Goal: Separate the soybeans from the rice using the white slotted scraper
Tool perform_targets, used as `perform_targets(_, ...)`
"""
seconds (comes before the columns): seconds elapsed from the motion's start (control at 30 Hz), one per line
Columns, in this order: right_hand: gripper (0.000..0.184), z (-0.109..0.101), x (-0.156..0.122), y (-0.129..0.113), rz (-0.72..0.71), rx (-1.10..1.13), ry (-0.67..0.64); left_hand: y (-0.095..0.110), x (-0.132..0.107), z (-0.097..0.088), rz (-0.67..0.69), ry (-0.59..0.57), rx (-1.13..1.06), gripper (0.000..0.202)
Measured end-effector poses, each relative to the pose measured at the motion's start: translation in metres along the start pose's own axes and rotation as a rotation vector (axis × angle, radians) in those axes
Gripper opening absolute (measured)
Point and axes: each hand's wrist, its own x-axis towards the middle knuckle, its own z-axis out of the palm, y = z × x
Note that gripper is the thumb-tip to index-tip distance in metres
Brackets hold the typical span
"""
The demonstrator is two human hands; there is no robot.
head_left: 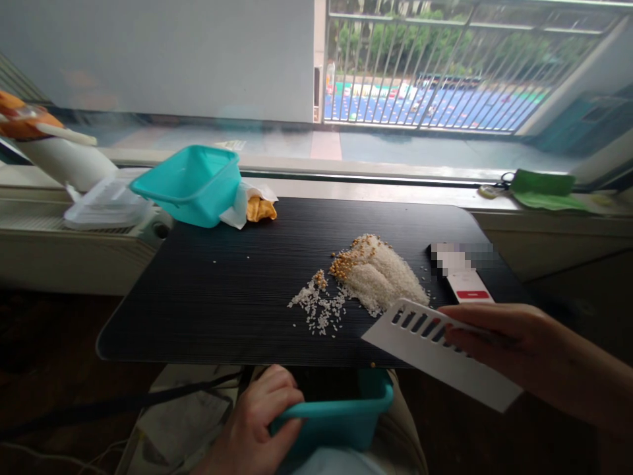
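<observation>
My left hand (262, 415) is closed on the rim of a teal plastic bin (341, 422), held against the table's front edge above the lap. In my right hand (529, 340) is a white flat scraper (420, 346) with a row of slots along its upper edge. Its left corner is close to the near side of a heap of white rice (380, 280). Yellow-brown beans (346, 264) lie mostly on the heap's left side. Loose rice grains (324, 307) are scattered to the left, and a single bean (372, 365) sits at the front edge.
The black table (198, 297) has rounded corners. At its back left stands another teal bin (192, 185), beside a crumpled orange-and-white wrapper (260, 208). A phone (459, 274) lies at the right. A green cloth (544, 190) rests on the windowsill, a clear lid (106, 204) on the left.
</observation>
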Motion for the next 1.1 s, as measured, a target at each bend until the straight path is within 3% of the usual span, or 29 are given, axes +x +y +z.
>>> perform_targets(0.1,0.038,0.007,-0.011,0.002,0.056,0.069,-0.167,-0.001,0.000,0.000,-0.010,-0.011,0.002,0.022)
perform_targets(0.23,0.035,0.017,-0.013,-0.009,0.029,0.087,-0.262,0.000,-0.001,0.000,-0.019,-0.012,-0.001,0.022)
perform_targets(0.3,0.034,0.019,-0.007,-0.016,0.004,0.076,-0.240,0.000,-0.001,0.000,-0.017,-0.009,-0.005,0.022)
perform_targets(0.4,0.031,0.023,0.008,-0.025,-0.061,0.044,-0.100,-0.001,-0.002,0.000,-0.012,-0.003,-0.014,0.021)
perform_targets(0.53,0.026,0.045,0.034,-0.044,-0.133,0.033,0.069,-0.003,-0.003,0.001,-0.018,-0.005,-0.020,0.020)
perform_targets(0.67,0.023,0.076,0.054,-0.066,-0.152,0.003,-0.020,-0.002,-0.003,0.001,-0.028,0.008,-0.004,0.020)
perform_targets(0.77,0.020,0.087,0.059,-0.064,-0.124,-0.020,-0.003,-0.001,-0.003,0.000,-0.027,-0.003,-0.008,0.020)
perform_targets(1.0,0.025,0.058,0.048,-0.016,-0.012,-0.101,0.184,-0.004,-0.003,0.000,0.009,-0.009,-0.016,0.020)
perform_targets(1.1,0.025,0.043,0.048,-0.009,0.015,-0.185,0.275,-0.004,-0.003,0.000,0.007,-0.010,-0.011,0.020)
